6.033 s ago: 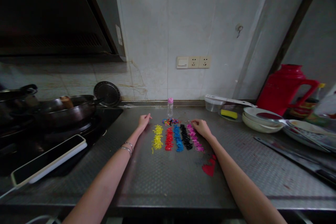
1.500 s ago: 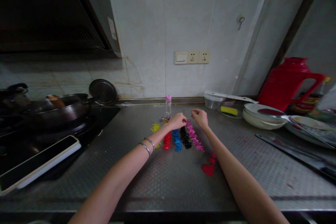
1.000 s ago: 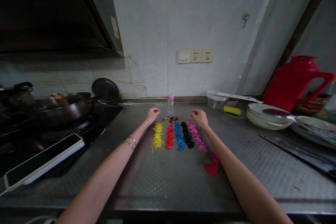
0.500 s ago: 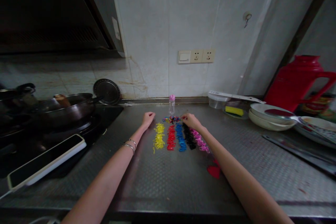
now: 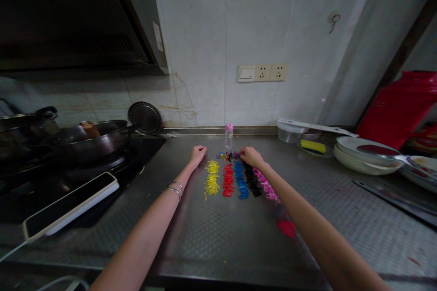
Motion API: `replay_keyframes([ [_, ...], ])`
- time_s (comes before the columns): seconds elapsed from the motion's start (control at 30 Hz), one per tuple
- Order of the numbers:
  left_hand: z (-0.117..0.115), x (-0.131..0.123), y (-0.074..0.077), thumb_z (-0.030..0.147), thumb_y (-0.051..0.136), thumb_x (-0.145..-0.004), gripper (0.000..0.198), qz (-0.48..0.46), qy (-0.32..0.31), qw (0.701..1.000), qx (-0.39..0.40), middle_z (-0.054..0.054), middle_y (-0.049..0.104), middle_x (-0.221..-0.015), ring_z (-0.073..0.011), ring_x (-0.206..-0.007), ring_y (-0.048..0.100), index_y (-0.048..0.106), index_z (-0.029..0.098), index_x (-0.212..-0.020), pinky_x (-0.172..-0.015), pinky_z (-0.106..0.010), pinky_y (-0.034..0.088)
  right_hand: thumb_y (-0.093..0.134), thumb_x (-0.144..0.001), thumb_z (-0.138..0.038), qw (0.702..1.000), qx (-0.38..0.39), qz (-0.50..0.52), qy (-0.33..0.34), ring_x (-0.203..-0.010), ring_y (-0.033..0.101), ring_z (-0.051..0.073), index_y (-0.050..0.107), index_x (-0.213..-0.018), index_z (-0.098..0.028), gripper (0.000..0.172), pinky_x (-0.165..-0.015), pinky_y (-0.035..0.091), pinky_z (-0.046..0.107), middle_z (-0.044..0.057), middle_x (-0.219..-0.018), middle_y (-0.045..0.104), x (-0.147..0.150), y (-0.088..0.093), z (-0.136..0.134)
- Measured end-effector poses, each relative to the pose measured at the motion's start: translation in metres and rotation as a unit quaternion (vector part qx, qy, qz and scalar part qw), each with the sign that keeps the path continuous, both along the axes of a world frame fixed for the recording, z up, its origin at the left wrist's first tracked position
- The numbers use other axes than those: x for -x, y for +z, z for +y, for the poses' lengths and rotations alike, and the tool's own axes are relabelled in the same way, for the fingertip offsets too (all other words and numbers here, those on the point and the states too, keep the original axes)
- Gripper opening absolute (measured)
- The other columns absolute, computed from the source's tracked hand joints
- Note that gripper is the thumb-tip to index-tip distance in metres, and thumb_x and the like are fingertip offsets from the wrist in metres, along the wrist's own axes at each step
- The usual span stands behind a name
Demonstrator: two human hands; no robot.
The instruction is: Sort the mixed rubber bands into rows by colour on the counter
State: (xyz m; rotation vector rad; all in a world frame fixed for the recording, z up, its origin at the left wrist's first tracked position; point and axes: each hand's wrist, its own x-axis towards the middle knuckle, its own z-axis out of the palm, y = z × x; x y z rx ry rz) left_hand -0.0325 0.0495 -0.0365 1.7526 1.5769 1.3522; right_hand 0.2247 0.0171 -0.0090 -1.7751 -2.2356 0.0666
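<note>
From here I see the right hand (image 5: 251,156), the nearer one, fingers bent down at the right end of the mixed pile (image 5: 228,156), mid-frame; I can't tell if it pinches anything. The left hand (image 5: 198,155) curls up, left of the pile and apart; I can't tell if it's empty. The pile runs long side to side. Both arms (image 5: 150,227) slant up from the bottom edge

Rows of bands (image 5: 241,182) lie before the pile (image 5: 227,156); bottle (image 5: 229,138) behind it; phone (image 5: 71,206) left; bowls (image 5: 366,164) right.
</note>
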Motion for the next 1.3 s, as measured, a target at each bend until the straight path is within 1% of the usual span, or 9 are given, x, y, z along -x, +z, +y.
replay_keyframes([
  [0.2,0.001,0.0,-0.001,0.033,0.045,-0.069,0.029,-0.002,-0.003,1.0,-0.005,-0.001,0.053,-0.049,-0.0116,-0.049,0.046,0.063,0.011,-0.064,-0.049,-0.022,0.029,0.044,-0.075,-0.022,1.0,-0.019,0.017,-0.003,-0.087,0.058,0.017,0.065,-0.097,-0.025,0.03,-0.068,0.04,0.02,0.004,-0.094,0.065,-0.003,0.007,-0.002],
  [0.37,0.002,0.0,-0.001,0.033,0.046,-0.068,0.028,-0.005,-0.009,1.0,-0.002,0.0,0.051,-0.047,-0.0111,-0.048,0.045,0.061,0.012,-0.058,-0.049,-0.022,0.029,0.047,-0.075,-0.028,0.999,-0.027,0.029,0.002,-0.085,0.059,0.016,0.066,-0.092,-0.024,0.026,-0.067,0.039,0.019,0.003,-0.09,0.066,-0.008,0.011,-0.005],
  [0.6,0.001,0.001,-0.002,0.034,0.046,-0.068,0.029,-0.005,-0.005,1.0,-0.002,0.0,0.053,-0.047,-0.0114,-0.048,0.046,0.063,0.012,-0.062,-0.049,-0.022,0.029,0.049,-0.074,-0.031,0.999,-0.014,0.032,-0.01,-0.082,0.059,0.016,0.067,-0.088,-0.022,0.024,-0.065,0.039,0.019,0.005,-0.087,0.067,-0.009,0.011,-0.005],
  [0.8,0.003,0.001,-0.003,0.034,0.046,-0.068,0.028,-0.003,-0.002,1.0,0.006,-0.001,0.054,-0.048,-0.0116,-0.05,0.047,0.063,0.012,-0.063,-0.049,-0.021,0.03,0.048,-0.074,-0.028,0.998,-0.025,0.047,-0.013,-0.085,0.059,0.016,0.066,-0.092,-0.021,0.026,-0.068,0.04,0.019,0.005,-0.092,0.065,-0.01,0.014,-0.005],
  [0.93,0.004,0.001,-0.003,0.032,0.046,-0.068,0.027,0.002,-0.004,1.0,0.011,-0.001,0.053,-0.048,-0.0114,-0.049,0.047,0.064,0.012,-0.064,-0.049,-0.021,0.031,0.051,-0.072,-0.028,1.0,-0.011,0.013,-0.003,-0.086,0.058,0.017,0.065,-0.092,-0.021,0.025,-0.069,0.04,0.019,0.005,-0.093,0.065,-0.01,0.02,-0.014],
  [1.03,0.003,0.0,-0.003,0.031,0.046,-0.068,0.026,0.004,-0.004,1.0,0.015,0.0,0.053,-0.047,-0.0109,-0.047,0.046,0.064,0.012,-0.064,-0.049,-0.021,0.03,0.051,-0.072,-0.024,0.999,0.006,-0.027,0.016,-0.087,0.058,0.017,0.065,-0.092,-0.023,0.023,-0.069,0.04,0.02,0.004,-0.091,0.065,-0.008,0.023,-0.024],
  [1.17,0.002,0.0,-0.002,0.031,0.046,-0.068,0.027,0.007,0.0,1.0,0.015,0.0,0.053,-0.047,-0.0106,-0.046,0.045,0.064,0.012,-0.063,-0.048,-0.021,0.03,0.05,-0.073,-0.023,0.997,0.009,-0.07,0.031,-0.086,0.058,0.018,0.064,-0.091,-0.025,0.023,-0.068,0.04,0.022,0.004,-0.09,0.065,-0.004,0.02,-0.034],
  [1.3,0.002,0.0,-0.003,0.032,0.045,-0.068,0.028,0.015,-0.004,1.0,0.008,0.0,0.053,-0.046,-0.0107,-0.046,0.045,0.063,0.012,-0.061,-0.048,-0.022,0.029,0.048,-0.075,-0.025,0.996,-0.001,-0.078,0.05,-0.086,0.058,0.018,0.063,-0.092,-0.026,0.022,-0.068,0.04,0.023,0.004,-0.092,0.064,-0.001,0.018,-0.035],
])
